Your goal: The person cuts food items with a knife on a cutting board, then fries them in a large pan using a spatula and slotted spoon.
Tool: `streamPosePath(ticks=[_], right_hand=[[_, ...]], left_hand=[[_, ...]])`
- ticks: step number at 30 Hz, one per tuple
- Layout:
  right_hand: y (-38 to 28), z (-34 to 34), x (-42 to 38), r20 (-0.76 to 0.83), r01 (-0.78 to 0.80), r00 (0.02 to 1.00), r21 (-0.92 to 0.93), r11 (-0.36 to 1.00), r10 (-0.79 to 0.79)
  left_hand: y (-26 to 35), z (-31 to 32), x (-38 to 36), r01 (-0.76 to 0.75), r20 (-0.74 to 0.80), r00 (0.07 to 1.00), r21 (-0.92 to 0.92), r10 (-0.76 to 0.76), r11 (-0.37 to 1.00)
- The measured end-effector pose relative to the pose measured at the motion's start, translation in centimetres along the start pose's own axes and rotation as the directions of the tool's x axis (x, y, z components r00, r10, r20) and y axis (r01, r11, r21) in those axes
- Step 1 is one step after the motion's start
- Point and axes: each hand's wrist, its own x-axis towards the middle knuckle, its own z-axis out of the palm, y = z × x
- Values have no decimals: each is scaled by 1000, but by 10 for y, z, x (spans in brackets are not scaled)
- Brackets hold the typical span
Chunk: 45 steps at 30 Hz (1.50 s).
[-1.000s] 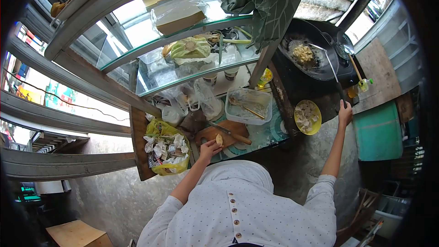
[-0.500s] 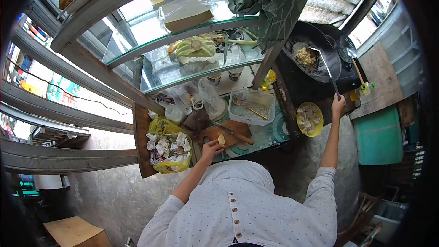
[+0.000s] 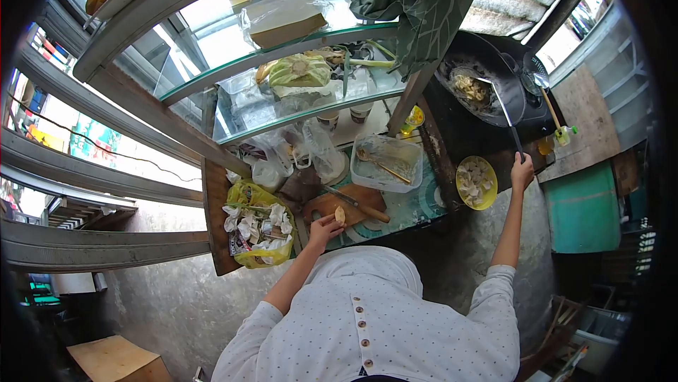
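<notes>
My right hand [image 3: 522, 171] is closed round the dark handle of a spatula [image 3: 506, 110]. The spatula's metal end rests in a black wok [image 3: 503, 109], at the edge of some yellowish food pieces [image 3: 470, 89]. Over the front edge of the counter, my left hand [image 3: 325, 230] pinches a small pale oval piece of food [image 3: 340, 214], whose kind I cannot make out. Just beyond that hand lies a wooden cutting board [image 3: 332, 205] with a knife [image 3: 369, 211] across it. A yellow bowl [image 3: 485, 201] of pale pieces stands below the wok.
A yellow plastic bag [image 3: 244, 257] of crumpled waste sits left of the board. Behind the board stands a clear plastic tub [image 3: 388, 183] with a spoon [image 3: 381, 164] in it. A glass display case [image 3: 296, 113] holding cabbage [image 3: 300, 71] rises over the counter.
My right hand and the spatula have shifted slightly, and the food in the wok lies a little differently. My left hand still holds the pale piece. The whole view has moved a little.
</notes>
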Motion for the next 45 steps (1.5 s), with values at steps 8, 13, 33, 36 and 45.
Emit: streamPosePath(ticks=[8, 13, 33, 36, 45], right_hand=[[9, 12, 3, 0, 7, 1000, 13, 1000, -7], [9, 4, 0, -7, -44, 999, 64, 997, 45], [13, -17, 5, 545, -550, 806, 546, 633, 230], [32, -18, 10, 434, -433, 880, 561, 706, 194], [26, -10, 1, -89, 61, 995, 73, 995, -54]], left_hand=[[2, 1, -3, -11, 15, 1000, -16, 11, 1000], [1, 1, -2, -4, 10, 1000, -22, 4, 1000], [0, -2, 3, 4, 11, 1000, -27, -4, 1000], [2, -1, 0, 6, 11, 1000, -35, -6, 999], [4, 0, -1, 10, 15, 1000, -8, -10, 1000]])
